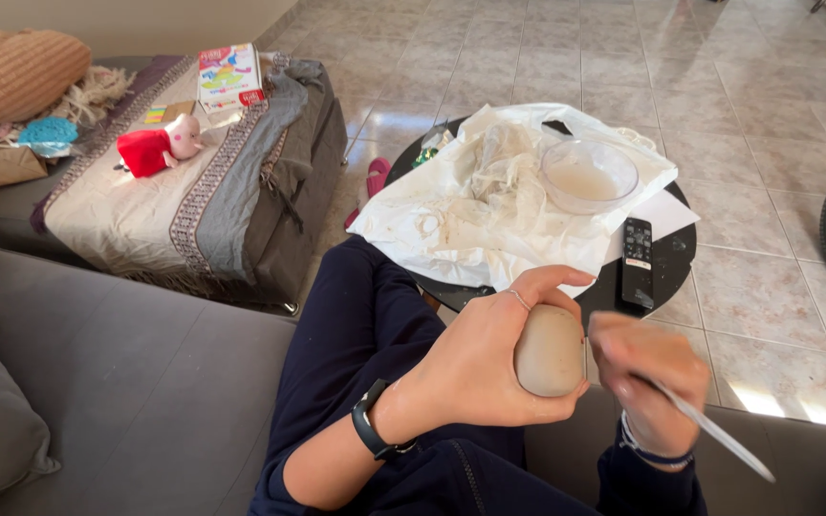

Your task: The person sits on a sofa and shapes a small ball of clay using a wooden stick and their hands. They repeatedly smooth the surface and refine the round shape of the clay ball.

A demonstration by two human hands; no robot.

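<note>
Clay lump (549, 350), smooth and grey, sat above the lap, wrapped by the left hand (475, 368) with fingers curled around it. Just beside it the right hand (647, 377), blurred, pinched a thin tool (714, 432). Beyond, a round table (671, 263) bore a plastic sheet (475, 205), bowl (588, 175) and remote (637, 261).

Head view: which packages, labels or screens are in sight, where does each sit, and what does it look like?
Colourful flat cardboard box: on the covered sofa at upper left, rectangular, white with red and multicoloured print.
Brown paper bag: far left on the sofa, crumpled.
Black remote control: on the round black table, slim rectangle, no lit screen.
</note>
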